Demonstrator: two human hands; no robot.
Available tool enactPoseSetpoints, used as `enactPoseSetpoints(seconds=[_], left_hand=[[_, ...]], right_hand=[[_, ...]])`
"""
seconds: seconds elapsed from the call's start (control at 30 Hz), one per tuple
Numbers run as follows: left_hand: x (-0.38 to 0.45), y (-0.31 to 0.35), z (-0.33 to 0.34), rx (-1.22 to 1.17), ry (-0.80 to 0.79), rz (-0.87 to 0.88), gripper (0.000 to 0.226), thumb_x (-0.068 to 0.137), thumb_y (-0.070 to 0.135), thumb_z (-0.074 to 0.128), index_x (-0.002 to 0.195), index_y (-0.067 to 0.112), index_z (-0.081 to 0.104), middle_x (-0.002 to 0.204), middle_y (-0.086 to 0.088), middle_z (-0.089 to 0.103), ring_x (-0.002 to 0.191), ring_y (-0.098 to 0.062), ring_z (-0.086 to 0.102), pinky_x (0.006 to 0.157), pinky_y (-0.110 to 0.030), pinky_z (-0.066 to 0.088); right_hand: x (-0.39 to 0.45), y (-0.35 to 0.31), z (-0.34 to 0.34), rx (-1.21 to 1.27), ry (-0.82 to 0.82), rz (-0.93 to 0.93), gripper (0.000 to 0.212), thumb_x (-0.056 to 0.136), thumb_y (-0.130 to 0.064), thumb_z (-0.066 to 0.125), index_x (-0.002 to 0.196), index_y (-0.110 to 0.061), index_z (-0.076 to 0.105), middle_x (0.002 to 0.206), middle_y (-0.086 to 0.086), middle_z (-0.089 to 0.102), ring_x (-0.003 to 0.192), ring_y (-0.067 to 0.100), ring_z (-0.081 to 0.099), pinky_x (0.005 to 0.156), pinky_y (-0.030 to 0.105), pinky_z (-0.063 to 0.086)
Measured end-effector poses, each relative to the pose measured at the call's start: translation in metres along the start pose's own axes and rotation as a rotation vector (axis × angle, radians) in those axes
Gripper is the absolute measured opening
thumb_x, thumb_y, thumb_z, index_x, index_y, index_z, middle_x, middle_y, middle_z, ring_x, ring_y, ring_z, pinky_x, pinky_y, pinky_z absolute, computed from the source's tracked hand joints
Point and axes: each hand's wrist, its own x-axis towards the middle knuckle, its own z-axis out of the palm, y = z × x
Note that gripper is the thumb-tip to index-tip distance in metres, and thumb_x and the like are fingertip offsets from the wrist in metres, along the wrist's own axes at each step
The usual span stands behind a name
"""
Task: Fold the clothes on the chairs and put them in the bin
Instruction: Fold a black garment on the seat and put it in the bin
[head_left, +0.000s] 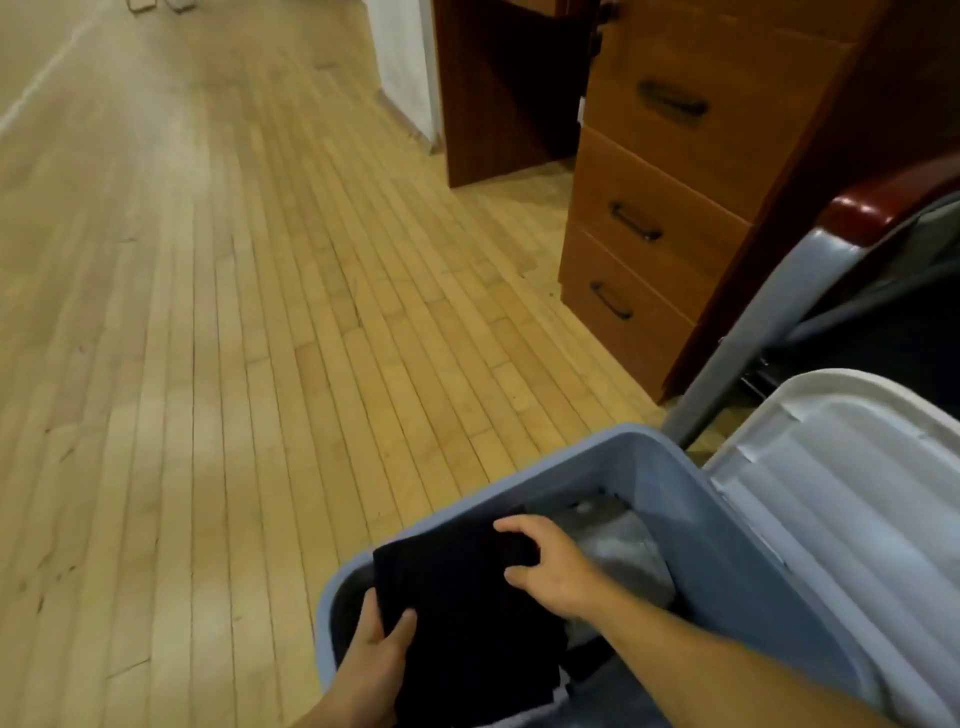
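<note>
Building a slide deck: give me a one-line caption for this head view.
Both hands, left hand and right hand, lower a folded dark garment into the blue bin.

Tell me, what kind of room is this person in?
Probably an office or a study, though it could be a room at home. There is a wooden drawer cabinet with dark handles, a chair with a grey frame, and a long wood strip floor.

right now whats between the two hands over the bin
In the head view, the folded dark garment spans the gap: the left hand grips its near-left edge, the right hand its far-right edge, over the blue bin.
</note>
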Motion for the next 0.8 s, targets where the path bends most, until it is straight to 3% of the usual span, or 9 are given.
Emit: enactPoseSetpoints(seconds=[0.07, 0.13, 0.2, 0.27, 0.33, 0.43, 0.5, 0.63, 0.8], left_hand=[[0.035, -0.027, -0.002, 0.185, 0.029, -0.045, 0.057, 0.099, 0.004, 0.059, 0.143, 0.021, 0.027, 0.145, -0.014, 0.047, 0.118, -0.023, 0.052, 0.104, -0.039, 0.041], [0.056, -0.046, 0.0, 0.466, 0.054, 0.005, 0.085, 0.092, 0.01, 0.069, 0.155, 0.022, 0.013, 0.158, -0.012, 0.027, 0.141, -0.029, 0.036, 0.119, -0.041, 0.031], [0.066, -0.052, 0.006, 0.858, 0.046, 0.215, 0.093, 0.091, 0.026, 0.069, 0.159, 0.029, 0.006, 0.164, -0.008, 0.007, 0.153, -0.028, 0.014, 0.126, -0.04, 0.017], [0.077, -0.054, 0.01, 1.309, -0.075, 0.449, 0.082, 0.098, 0.043, 0.056, 0.16, 0.035, 0.003, 0.168, 0.0, -0.006, 0.156, -0.026, -0.004, 0.127, -0.041, 0.006], [0.085, -0.05, 0.009, 1.555, -0.226, 0.474, 0.077, 0.1, 0.051, 0.049, 0.161, 0.036, 0.003, 0.169, 0.005, -0.005, 0.157, -0.025, -0.005, 0.126, -0.044, 0.009], [0.098, -0.051, 0.002, 1.702, -0.333, 0.381, 0.084, 0.094, 0.061, 0.056, 0.159, 0.029, 0.013, 0.164, 0.001, 0.015, 0.147, -0.026, 0.025, 0.112, -0.042, 0.042], [0.1, -0.058, 0.002, 1.734, -0.358, 0.3, 0.092, 0.09, 0.063, 0.062, 0.157, 0.023, 0.014, 0.16, -0.007, 0.018, 0.14, -0.03, 0.035, 0.102, -0.04, 0.05], [0.111, -0.083, 0.006, 1.812, -0.434, 0.158, 0.114, 0.082, 0.061, 0.073, 0.159, 0.015, 0.003, 0.161, -0.017, 0.011, 0.148, -0.04, 0.02, 0.111, -0.046, 0.044], [0.127, -0.094, 0.018, 1.896, -0.463, 0.069, 0.127, 0.078, 0.059, 0.077, 0.16, 0.019, -0.01, 0.166, -0.017, -0.002, 0.154, -0.044, -0.002, 0.115, -0.048, 0.04]], right_hand=[[0.017, 0.018, 0.015, -0.155, -0.086, 0.057, 0.058, 0.096, -0.03, 0.066, 0.145, -0.046, 0.04, 0.166, -0.011, -0.007, 0.154, 0.031, 0.005, 0.116, 0.038, 0.03], [0.025, 0.034, 0.03, -0.376, -0.207, 0.049, 0.064, 0.097, -0.036, 0.062, 0.15, -0.051, 0.03, 0.163, -0.016, -0.022, 0.153, 0.037, -0.007, 0.121, 0.05, 0.023], [0.028, 0.046, 0.047, -0.516, -0.331, 0.011, 0.071, 0.099, -0.031, 0.057, 0.153, -0.053, 0.017, 0.163, -0.017, -0.025, 0.152, 0.04, -0.001, 0.12, 0.054, 0.023], [0.031, 0.053, 0.064, -0.581, -0.364, -0.024, 0.082, 0.096, -0.017, 0.051, 0.153, -0.055, 0.007, 0.162, -0.019, -0.026, 0.149, 0.039, 0.006, 0.115, 0.053, 0.032], [0.032, 0.055, 0.077, -0.615, -0.357, -0.086, 0.081, 0.095, -0.016, 0.051, 0.154, -0.052, 0.008, 0.16, -0.022, -0.027, 0.147, 0.038, 0.007, 0.107, 0.049, 0.042], [0.033, 0.063, 0.09, -0.64, -0.408, -0.152, 0.078, 0.094, -0.035, 0.057, 0.154, -0.05, 0.01, 0.158, -0.022, -0.032, 0.148, 0.038, -0.001, 0.101, 0.053, 0.047], [0.035, 0.07, 0.093, -0.695, -0.438, -0.134, 0.086, 0.091, -0.055, 0.058, 0.151, -0.056, -0.003, 0.157, -0.021, -0.037, 0.149, 0.039, -0.003, 0.1, 0.056, 0.046], [0.04, 0.078, 0.102, -0.676, -0.513, -0.014, 0.101, 0.083, -0.073, 0.059, 0.145, -0.062, -0.02, 0.152, -0.025, -0.043, 0.151, 0.04, -0.009, 0.106, 0.058, 0.041], [0.049, 0.084, 0.101, -0.574, -0.601, 0.106, 0.092, 0.088, -0.07, 0.055, 0.149, -0.06, -0.013, 0.151, -0.029, -0.041, 0.152, 0.039, -0.012, 0.119, 0.06, 0.022]])
